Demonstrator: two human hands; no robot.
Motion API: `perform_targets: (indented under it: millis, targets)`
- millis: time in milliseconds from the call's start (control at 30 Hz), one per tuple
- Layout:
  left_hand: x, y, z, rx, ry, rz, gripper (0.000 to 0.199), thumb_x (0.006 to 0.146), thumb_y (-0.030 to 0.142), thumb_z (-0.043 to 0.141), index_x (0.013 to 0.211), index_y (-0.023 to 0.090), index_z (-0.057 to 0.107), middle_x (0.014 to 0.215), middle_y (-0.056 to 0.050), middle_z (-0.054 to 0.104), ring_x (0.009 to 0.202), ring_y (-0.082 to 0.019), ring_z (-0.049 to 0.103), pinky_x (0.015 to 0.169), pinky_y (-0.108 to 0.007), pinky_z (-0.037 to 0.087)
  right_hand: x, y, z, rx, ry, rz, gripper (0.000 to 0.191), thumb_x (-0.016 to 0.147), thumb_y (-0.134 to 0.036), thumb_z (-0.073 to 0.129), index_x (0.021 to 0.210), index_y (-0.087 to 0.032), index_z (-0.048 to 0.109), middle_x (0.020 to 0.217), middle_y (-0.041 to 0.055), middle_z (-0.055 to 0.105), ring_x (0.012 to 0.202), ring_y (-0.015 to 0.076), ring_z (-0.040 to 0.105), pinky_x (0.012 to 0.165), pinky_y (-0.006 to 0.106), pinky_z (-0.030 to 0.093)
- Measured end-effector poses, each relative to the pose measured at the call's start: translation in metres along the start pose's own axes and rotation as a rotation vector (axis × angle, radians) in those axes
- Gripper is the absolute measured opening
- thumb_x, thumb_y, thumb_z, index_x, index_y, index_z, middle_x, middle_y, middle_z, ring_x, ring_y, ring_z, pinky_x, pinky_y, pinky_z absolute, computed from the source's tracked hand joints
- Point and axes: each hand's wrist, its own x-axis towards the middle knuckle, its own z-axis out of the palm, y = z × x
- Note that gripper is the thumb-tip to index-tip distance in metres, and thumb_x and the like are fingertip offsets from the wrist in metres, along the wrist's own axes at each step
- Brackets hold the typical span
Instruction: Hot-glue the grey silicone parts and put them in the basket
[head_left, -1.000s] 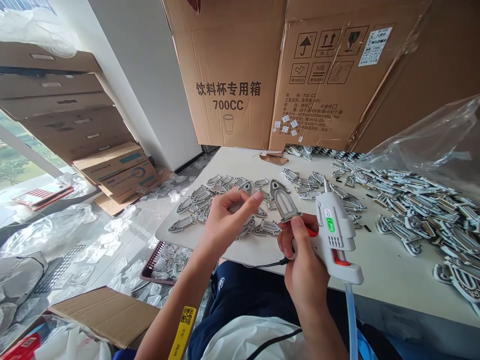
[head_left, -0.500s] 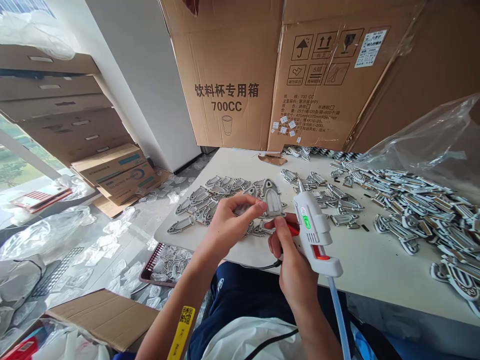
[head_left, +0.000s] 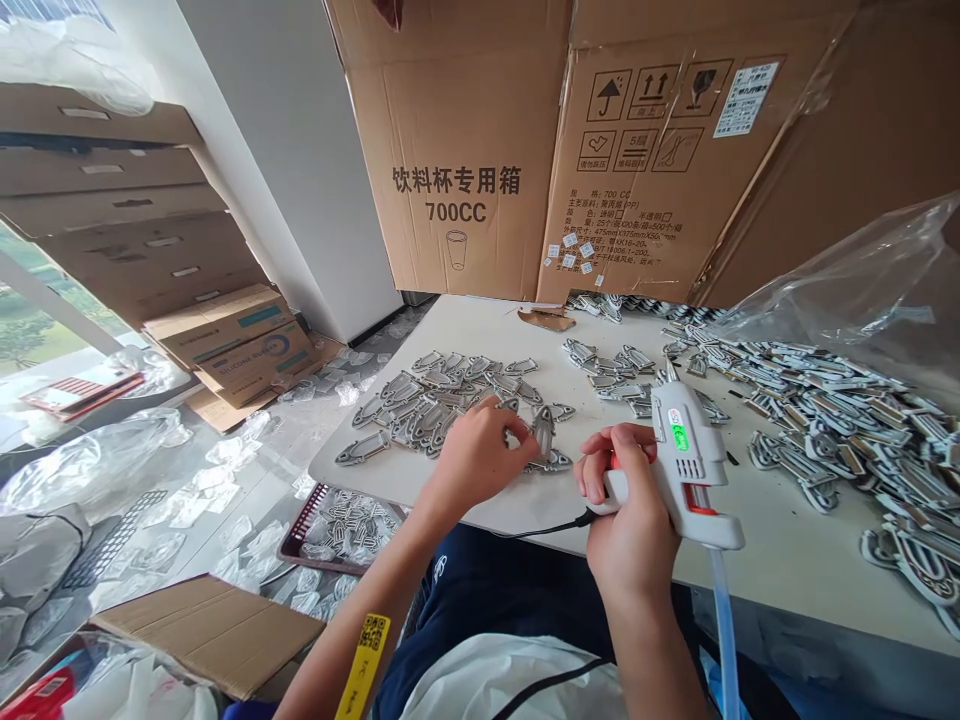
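My left hand (head_left: 484, 455) pinches a small grey boat-shaped piece (head_left: 544, 432) between thumb and fingers, low over the white table (head_left: 517, 510). The fingers of my right hand (head_left: 630, 490) are wrapped round the handle of a white glue gun (head_left: 688, 450). Its nozzle points up and away from me, and a pale blue glue stick (head_left: 724, 620) comes out of its back end. Beside and beyond my left hand lies a loose group of similar grey pieces (head_left: 405, 400). A smaller group (head_left: 619, 370) lies beyond the glue gun.
A large heap of pieces (head_left: 840, 410) covers the table's right side, with clear plastic film (head_left: 847, 280) behind it. Tall cardboard (head_left: 457, 120) stands at the table's back. A dark red basket (head_left: 300, 525) of pieces sits below the left edge. A black cable (head_left: 532, 530) runs from the gun.
My right hand has moved right with the glue gun, away from my left hand. My left hand has lowered slightly, and the piece it holds has turned and tilted.
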Motion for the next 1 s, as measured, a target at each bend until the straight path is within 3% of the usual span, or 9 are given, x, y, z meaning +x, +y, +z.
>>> perform_targets:
  millis: [267,467,600,700,867,933,1000]
  targets:
    - [0.006,-0.006,0.014,0.110,-0.036,0.030,0.018,0.095,0.026,0.077,0.080,0.024,0.085,0.098,-0.007,0.073,0.076,-0.023,0.069,0.072,-0.035,0.046,0.000,0.001,-0.002,-0.006,-0.039,-0.004,0.028,0.101,-0.036,0.084,0.081,-0.020,0.071,0.072,-0.0028,0.069,0.046,0.0067,0.043,0.051,0.028,0.039]
    - [0.010,-0.015,0.007,0.065,-0.025,0.053,0.021,0.104,0.027,0.068,0.100,0.024,0.088,0.102,-0.007,0.072,0.084,-0.024,0.070,0.080,-0.036,0.050,0.001,0.000,-0.003,-0.013,-0.054,0.000,0.029,0.102,-0.036,0.083,0.080,-0.021,0.070,0.069,-0.0035,0.068,0.046,0.0075,0.042,0.053,0.028,0.038]
    - [0.010,-0.019,-0.007,-0.241,-0.066,0.168,0.029,0.107,0.023,0.058,0.121,0.025,0.084,0.117,-0.007,0.077,0.103,-0.023,0.072,0.089,-0.033,0.053,0.001,0.000,-0.002,-0.026,-0.072,0.006,0.031,0.103,-0.038,0.081,0.080,-0.021,0.070,0.067,-0.0038,0.066,0.046,0.0074,0.041,0.053,0.027,0.038]
    - [0.005,-0.017,-0.016,-0.585,-0.120,0.177,0.031,0.109,0.024,0.056,0.133,0.024,0.076,0.128,-0.007,0.078,0.099,-0.019,0.070,0.087,-0.031,0.053,0.000,0.001,-0.002,-0.051,-0.087,0.018,0.030,0.103,-0.040,0.082,0.082,-0.021,0.072,0.062,-0.0050,0.063,0.045,0.0071,0.038,0.051,0.026,0.035]
    - [-0.004,-0.010,-0.021,-0.907,-0.009,0.127,0.048,0.110,0.034,0.071,0.155,0.028,0.056,0.129,-0.008,0.082,0.096,-0.017,0.070,0.082,-0.029,0.054,-0.003,0.007,-0.007,-0.128,-0.184,0.084,0.028,0.106,-0.047,0.081,0.095,-0.022,0.077,0.060,-0.0058,0.061,0.047,0.0081,0.039,0.052,0.026,0.034]
    - [-0.006,-0.007,-0.022,-0.991,0.061,0.104,0.053,0.105,0.038,0.081,0.150,0.026,0.058,0.123,-0.009,0.084,0.095,-0.018,0.073,0.082,-0.029,0.056,-0.004,0.009,-0.009,-0.162,-0.242,0.114,0.032,0.106,-0.052,0.081,0.095,-0.022,0.078,0.055,-0.0075,0.052,0.048,0.0095,0.039,0.052,0.027,0.034]
    - [-0.006,-0.005,-0.024,-1.029,0.115,0.080,0.043,0.099,0.040,0.089,0.132,0.023,0.068,0.114,-0.008,0.085,0.094,-0.019,0.075,0.083,-0.030,0.059,-0.007,0.009,-0.010,-0.200,-0.299,0.161,0.038,0.105,-0.057,0.080,0.094,-0.021,0.080,0.055,-0.0072,0.048,0.049,0.0104,0.036,0.050,0.028,0.031]
